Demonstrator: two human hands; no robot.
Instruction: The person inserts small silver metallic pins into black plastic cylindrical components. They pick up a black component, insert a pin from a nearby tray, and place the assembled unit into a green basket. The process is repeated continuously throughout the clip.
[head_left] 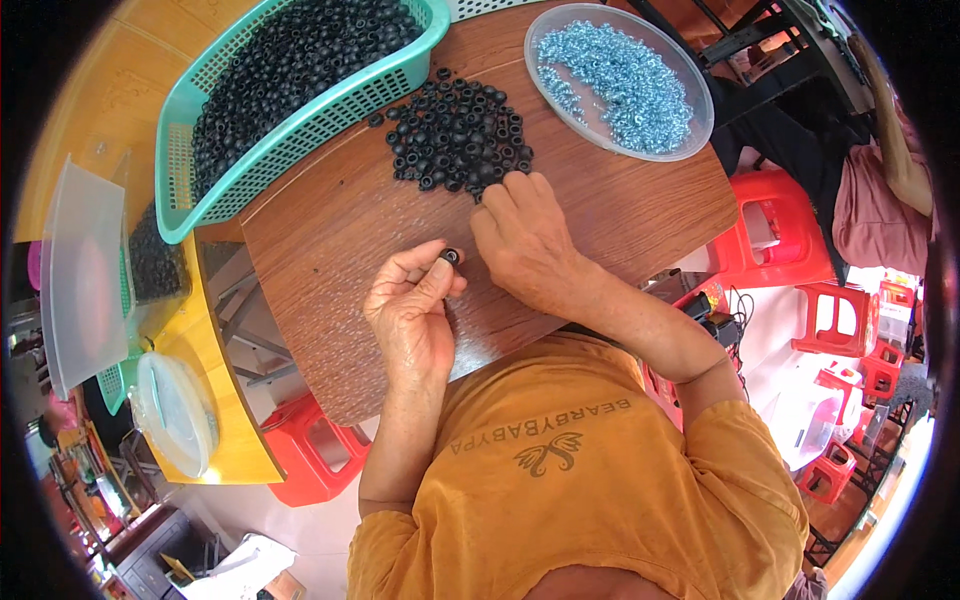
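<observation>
My left hand (pixel 412 305) pinches a small black ring-like piece (pixel 450 257) between thumb and fingers, its hole facing up, just above the wooden table (pixel 330 290). To its right, my right hand (pixel 528 235) is closed with the knuckles up, at the near edge of a loose pile of the same black round pieces (pixel 455 135). Its fingertips are hidden, so whatever they grip cannot be made out. Beyond the pile, at the far right, a round clear plastic tray (pixel 703 130) holds many small shiny light-blue pieces (pixel 640 85).
A green perforated basket (pixel 340 112) full of black pieces stands at the far left. On the yellow table (pixel 235 400) to the left are plastic containers (pixel 172 415). Red stools (pixel 775 225) stand right and below left. Another person (pixel 880 215) sits at the far right.
</observation>
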